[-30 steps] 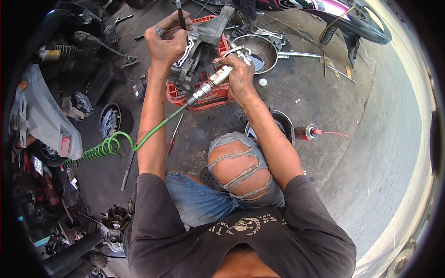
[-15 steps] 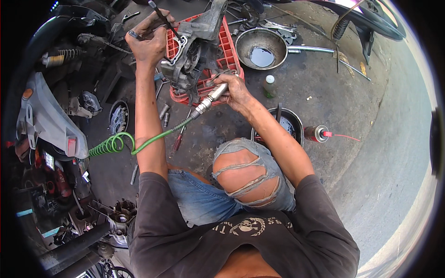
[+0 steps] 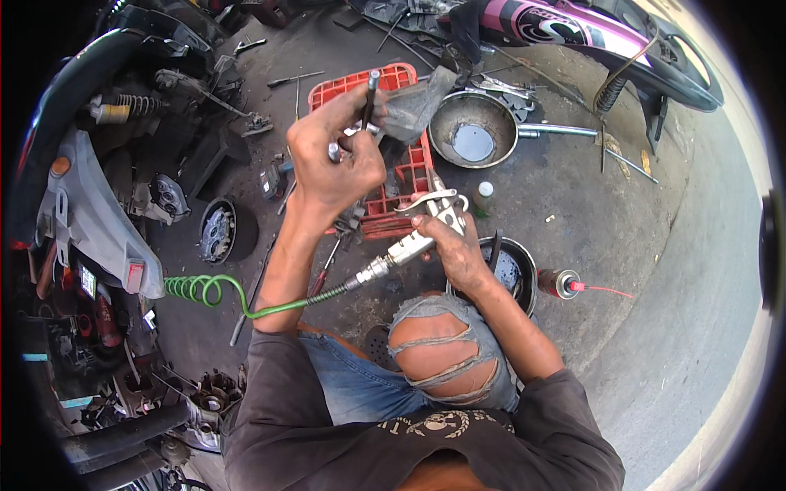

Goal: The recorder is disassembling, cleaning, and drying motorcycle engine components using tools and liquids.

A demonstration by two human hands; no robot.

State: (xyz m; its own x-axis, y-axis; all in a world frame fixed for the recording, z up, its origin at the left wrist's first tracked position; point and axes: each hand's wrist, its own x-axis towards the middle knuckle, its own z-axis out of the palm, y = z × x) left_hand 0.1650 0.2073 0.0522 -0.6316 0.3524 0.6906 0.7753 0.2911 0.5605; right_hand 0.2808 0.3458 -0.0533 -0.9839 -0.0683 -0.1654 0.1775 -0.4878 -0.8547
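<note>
My left hand (image 3: 336, 155) is closed round slim metal rods, one upright black one with a silver end (image 3: 369, 106), and is at the grey metal engine casing (image 3: 409, 106), much of which it hides. My right hand (image 3: 457, 258) grips a silver air blow gun (image 3: 434, 225), joined to a green coiled hose (image 3: 196, 286). Behind both hands the casing is over a red plastic crate (image 3: 352, 75), whose slotted base shows beside it.
Metal pans (image 3: 471, 114) (image 3: 516, 254), a small bottle (image 3: 483, 200) and a spray can (image 3: 565, 283) sit to the right. Motorcycle parts (image 3: 106, 213) and a round housing (image 3: 219, 229) crowd the left. A pink-and-black motorbike panel (image 3: 548, 24) is at the top right, beside a dark trouser leg (image 3: 463, 37).
My left hand has come rightward and lower, with the casing shifted to show more of the red crate. My right hand with the blow gun dropped lower and moved right.
</note>
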